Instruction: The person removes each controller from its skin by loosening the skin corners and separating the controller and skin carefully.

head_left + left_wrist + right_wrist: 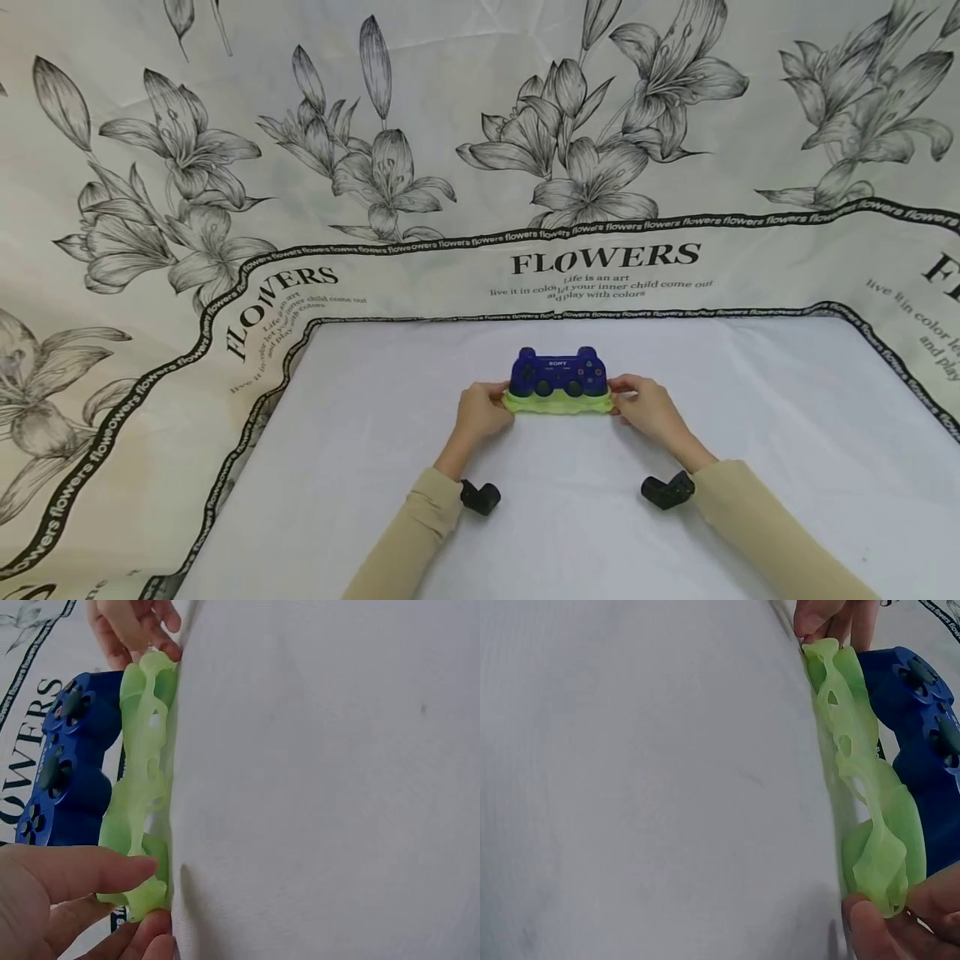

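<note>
A blue game controller (557, 373) with "SONY" printed on it lies face up on the white cloth. Along its near side is a soft, translucent yellow-green silicone controller cover (558, 403) with several holes. My left hand (482, 412) pinches the cover's left end, the thumb (112, 871) on top and fingers beneath. The other end is pinched by my right hand (647, 408), seen close in the right wrist view. The controller's grips sit against the cover; whether they are inside it, I cannot tell. Neither hand plainly holds the controller itself.
White cloth (360, 450) covers the tabletop. Behind and on both sides rises a fabric wall (420, 279) printed with flowers and lettering. A black wrist camera (482, 497) is on the left wrist and another black camera (667, 491) on the right.
</note>
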Available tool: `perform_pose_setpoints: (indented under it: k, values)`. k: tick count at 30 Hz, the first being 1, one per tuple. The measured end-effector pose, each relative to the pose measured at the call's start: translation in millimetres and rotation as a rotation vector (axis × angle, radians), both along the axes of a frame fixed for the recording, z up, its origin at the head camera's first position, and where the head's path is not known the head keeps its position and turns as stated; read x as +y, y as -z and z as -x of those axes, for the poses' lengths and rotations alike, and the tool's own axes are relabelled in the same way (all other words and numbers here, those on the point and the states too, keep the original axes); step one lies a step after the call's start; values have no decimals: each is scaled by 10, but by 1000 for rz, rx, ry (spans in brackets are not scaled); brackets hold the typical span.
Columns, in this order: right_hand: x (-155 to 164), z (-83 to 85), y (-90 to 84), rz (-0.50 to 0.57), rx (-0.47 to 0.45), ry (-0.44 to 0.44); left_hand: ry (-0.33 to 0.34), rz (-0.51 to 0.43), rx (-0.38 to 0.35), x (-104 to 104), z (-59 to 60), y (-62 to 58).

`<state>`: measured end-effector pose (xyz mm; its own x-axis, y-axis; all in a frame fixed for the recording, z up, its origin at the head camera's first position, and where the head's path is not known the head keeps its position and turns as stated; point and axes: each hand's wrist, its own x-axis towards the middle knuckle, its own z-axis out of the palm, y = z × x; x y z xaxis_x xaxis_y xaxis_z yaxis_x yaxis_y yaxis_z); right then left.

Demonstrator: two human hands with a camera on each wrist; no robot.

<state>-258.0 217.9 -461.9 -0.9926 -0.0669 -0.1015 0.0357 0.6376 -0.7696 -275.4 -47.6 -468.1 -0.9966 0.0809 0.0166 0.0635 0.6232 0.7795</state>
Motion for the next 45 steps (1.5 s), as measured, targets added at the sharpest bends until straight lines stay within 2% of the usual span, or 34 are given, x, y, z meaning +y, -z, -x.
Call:
perform_pose_setpoints:
  k: [3,6,11,17,22,24,28,31,34,39,41,45]
  values:
    - [-10,-8,18,-10,1,8,12,20,28,40,-22,49]
    - [-3,-34,49,-25,10,2,-11,58,68,84,-48,85]
    - [18,-82,86,0,-4,-2,-17,78,82,93,-83,107]
    - [28,-100,72,83,-37,-6,-10,54,54,42,-130,90]
    - [82,-91,61,106,-51,-23,30,59,35,35,-134,45]
    - [105,-90,59,120,-58,-27,38,73,14,43,-133,25]
    - [122,-92,57,170,-82,-31,14,119,-52,47,-140,-23]
    - [116,-90,58,205,-83,-16,14,112,-83,27,-144,-25]
    - [109,-89,66,221,-51,-10,42,24,-86,-1,-139,20]
    - [86,-103,83,279,-11,6,72,-207,-50,-47,-114,132]
    - [70,-111,89,315,-7,3,65,-277,-26,-62,-104,155]
    - [36,-131,102,362,2,-28,46,-410,-34,-84,-84,171]
